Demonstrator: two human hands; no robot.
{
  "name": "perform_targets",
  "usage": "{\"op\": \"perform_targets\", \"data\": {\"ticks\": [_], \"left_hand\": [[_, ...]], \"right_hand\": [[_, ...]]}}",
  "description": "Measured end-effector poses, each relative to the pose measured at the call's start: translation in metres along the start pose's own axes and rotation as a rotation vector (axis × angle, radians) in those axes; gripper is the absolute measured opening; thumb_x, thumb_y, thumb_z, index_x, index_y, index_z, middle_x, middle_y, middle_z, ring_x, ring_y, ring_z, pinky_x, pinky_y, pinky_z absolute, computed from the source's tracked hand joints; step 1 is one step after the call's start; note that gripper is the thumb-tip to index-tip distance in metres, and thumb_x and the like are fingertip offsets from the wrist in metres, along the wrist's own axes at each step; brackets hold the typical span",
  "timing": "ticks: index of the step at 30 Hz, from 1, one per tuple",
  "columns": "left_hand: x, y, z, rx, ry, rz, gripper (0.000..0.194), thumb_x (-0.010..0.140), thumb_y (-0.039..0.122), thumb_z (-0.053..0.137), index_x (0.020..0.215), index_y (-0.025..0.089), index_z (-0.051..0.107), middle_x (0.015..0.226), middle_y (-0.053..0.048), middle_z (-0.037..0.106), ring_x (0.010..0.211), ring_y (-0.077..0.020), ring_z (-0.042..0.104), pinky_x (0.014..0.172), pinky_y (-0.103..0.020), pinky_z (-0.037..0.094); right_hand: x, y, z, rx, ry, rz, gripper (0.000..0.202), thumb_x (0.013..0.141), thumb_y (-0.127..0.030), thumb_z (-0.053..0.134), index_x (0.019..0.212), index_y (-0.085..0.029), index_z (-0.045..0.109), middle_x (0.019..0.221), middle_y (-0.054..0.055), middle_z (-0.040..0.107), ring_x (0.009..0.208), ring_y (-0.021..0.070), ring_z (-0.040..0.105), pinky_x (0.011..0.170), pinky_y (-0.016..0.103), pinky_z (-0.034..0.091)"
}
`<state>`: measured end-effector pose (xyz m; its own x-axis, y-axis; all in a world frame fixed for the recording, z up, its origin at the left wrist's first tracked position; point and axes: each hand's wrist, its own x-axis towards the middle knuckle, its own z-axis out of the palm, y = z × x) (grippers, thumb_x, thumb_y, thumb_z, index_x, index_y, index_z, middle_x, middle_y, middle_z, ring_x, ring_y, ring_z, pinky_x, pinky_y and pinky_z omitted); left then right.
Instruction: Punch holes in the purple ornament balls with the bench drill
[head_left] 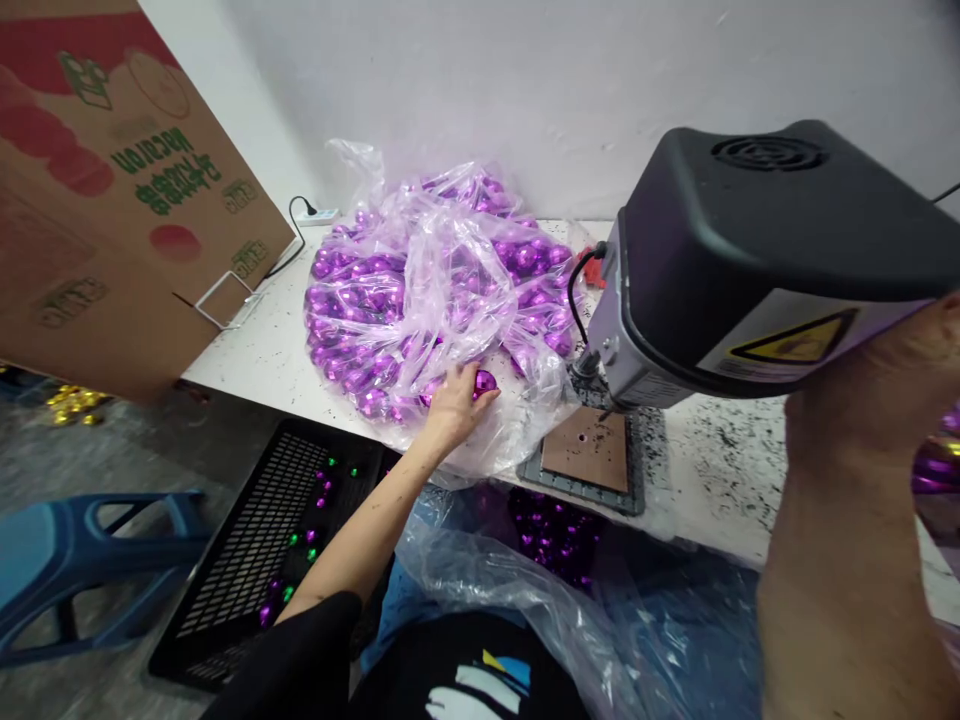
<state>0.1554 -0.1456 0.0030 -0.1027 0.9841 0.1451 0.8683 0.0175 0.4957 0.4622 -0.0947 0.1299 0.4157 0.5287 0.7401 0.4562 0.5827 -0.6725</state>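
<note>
My left hand (454, 408) reaches to the front edge of a clear plastic bag (457, 270) on the bench. Its thumb and fingers are closed about a shiny purple bauble (485, 381). Many more purple baubles (371, 300) fill the bag. My right forearm (840, 560) rises on the right to a black-topped bench drill (780, 220); the machine hides most of that hand, so its fingers do not show. Below the drill, a brown board (585, 450) with a small hole lies on a grey base plate (636, 490).
Dark shavings litter the white bench (720, 470). A large cardboard box (127, 230) stands at left. Under the bench edge are a black crate (232, 540) with a few purple and green baubles, and a blue stool (45, 560). Clear plastic sheeting (510, 580) covers my lap.
</note>
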Motion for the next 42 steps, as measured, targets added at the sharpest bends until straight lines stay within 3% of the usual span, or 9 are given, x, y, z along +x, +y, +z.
{"op": "perform_targets", "data": {"ticks": [3,5,8,10,12,16,23,33,42], "left_hand": [[-0.02,0.01,-0.015,-0.587,-0.024,-0.003,0.047,0.087,0.044,0.066,0.127,0.022,0.057,0.116,-0.01,0.061,0.088,-0.018,0.064,0.073,-0.03,0.054],[-0.038,0.022,-0.022,-0.896,-0.227,-0.018,0.048,0.087,0.049,0.064,0.127,0.022,0.059,0.111,-0.009,0.064,0.079,-0.0152,0.063,0.063,-0.026,0.051],[-0.06,0.04,-0.013,-1.08,-0.579,-0.046,0.048,0.087,0.051,0.063,0.125,0.021,0.062,0.1,-0.007,0.067,0.065,-0.011,0.058,0.058,-0.025,0.048],[-0.064,0.049,0.004,-1.071,-0.658,-0.08,0.049,0.086,0.051,0.064,0.126,0.021,0.06,0.099,-0.005,0.067,0.063,-0.0103,0.058,0.057,-0.025,0.047],[-0.06,0.055,0.021,-0.993,-0.561,-0.069,0.051,0.084,0.048,0.068,0.126,0.021,0.056,0.103,-0.004,0.067,0.071,-0.013,0.062,0.061,-0.026,0.049],[-0.044,0.065,0.045,-0.702,-0.319,0.099,0.046,0.083,0.035,0.073,0.123,0.02,0.055,0.112,-0.005,0.067,0.097,-0.0202,0.065,0.088,-0.036,0.052],[-0.038,0.077,0.064,-0.393,-0.155,0.316,0.051,0.08,0.027,0.077,0.126,0.022,0.053,0.118,-0.007,0.065,0.111,-0.0255,0.062,0.097,-0.041,0.049],[-0.035,0.09,0.077,-0.334,-0.022,0.372,0.045,0.074,0.023,0.078,0.115,0.022,0.061,0.104,-0.005,0.053,0.099,-0.0225,0.056,0.09,-0.038,0.049],[-0.035,0.084,0.088,-0.323,-0.082,0.452,0.042,0.082,0.021,0.069,0.121,0.021,0.053,0.11,-0.007,0.061,0.108,-0.0245,0.056,0.101,-0.043,0.041]], "right_hand": [[-0.002,-0.01,0.0,-0.007,-0.024,-0.034,0.058,0.087,-0.061,0.05,0.059,-0.013,0.034,0.058,-0.005,0.027,0.061,0.0014,0.038,0.064,0.026,0.026],[-0.004,-0.014,0.001,0.007,-0.008,-0.024,0.058,0.085,-0.066,0.048,0.062,-0.013,0.039,0.057,-0.005,0.029,0.059,0.0007,0.034,0.061,0.024,0.025],[-0.005,-0.02,0.004,0.03,0.007,-0.009,0.061,0.081,-0.071,0.046,0.063,-0.014,0.037,0.057,-0.006,0.028,0.056,0.0004,0.031,0.055,0.021,0.023],[-0.006,-0.023,0.005,0.053,0.003,-0.001,0.061,0.08,-0.073,0.046,0.064,-0.015,0.037,0.057,-0.006,0.029,0.056,0.0004,0.032,0.054,0.02,0.024],[-0.006,-0.024,0.005,0.071,-0.016,0.0,0.06,0.082,-0.072,0.045,0.065,-0.014,0.038,0.058,-0.005,0.032,0.057,0.0003,0.033,0.054,0.019,0.026],[-0.006,-0.023,0.002,0.047,-0.058,0.008,0.059,0.083,-0.07,0.045,0.066,-0.014,0.039,0.06,-0.005,0.031,0.058,0.0001,0.03,0.055,0.018,0.025],[-0.007,-0.025,0.002,0.046,-0.074,0.012,0.059,0.085,-0.072,0.043,0.067,-0.017,0.032,0.061,-0.005,0.029,0.059,0.0018,0.026,0.055,0.02,0.025],[-0.009,-0.026,0.002,0.041,-0.058,-0.009,0.058,0.088,-0.068,0.044,0.069,-0.014,0.039,0.064,-0.004,0.035,0.061,0.0009,0.033,0.058,0.019,0.029],[-0.008,-0.027,0.003,0.052,-0.04,-0.004,0.058,0.088,-0.066,0.045,0.068,-0.012,0.041,0.062,-0.004,0.032,0.061,0.0,0.031,0.059,0.019,0.025]]}}
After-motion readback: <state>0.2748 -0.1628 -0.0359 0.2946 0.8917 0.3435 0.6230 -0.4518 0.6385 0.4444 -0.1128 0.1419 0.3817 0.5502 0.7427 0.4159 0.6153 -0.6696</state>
